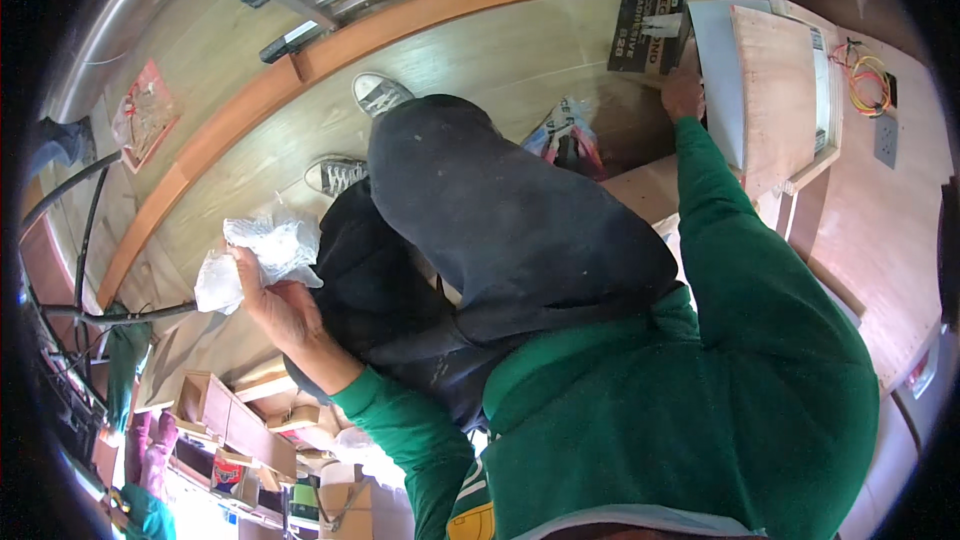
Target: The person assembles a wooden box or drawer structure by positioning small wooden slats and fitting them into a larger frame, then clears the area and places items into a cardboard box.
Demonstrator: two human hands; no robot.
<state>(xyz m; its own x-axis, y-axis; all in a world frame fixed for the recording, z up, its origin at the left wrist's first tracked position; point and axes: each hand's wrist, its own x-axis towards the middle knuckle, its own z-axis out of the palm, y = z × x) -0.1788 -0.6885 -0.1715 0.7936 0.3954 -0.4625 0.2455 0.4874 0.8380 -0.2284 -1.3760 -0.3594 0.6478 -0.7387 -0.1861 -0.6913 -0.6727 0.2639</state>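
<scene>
My left hand (290, 315) is closed around a crumpled white wad (272, 248), thin like plastic or a rag, held beside my left knee. At the upper right my right arm reaches out to a wooden cabinet with a white panel (715, 75). My right hand (683, 95) is by the panel's edge, close below a dark printed cardboard box (632, 32). Its fingers are small and partly hidden, so whether they grip anything does not show. On the box lies a pale scrap (661, 26).
A colourful plastic bag (566, 135) lies on the wood floor past my knees. An orange-brown curved wooden strip (390, 25) crosses the floor. Coiled yellow and red wires (868, 80) hang at the right. Black cables (130, 317) run in from the left, where other people are partly visible.
</scene>
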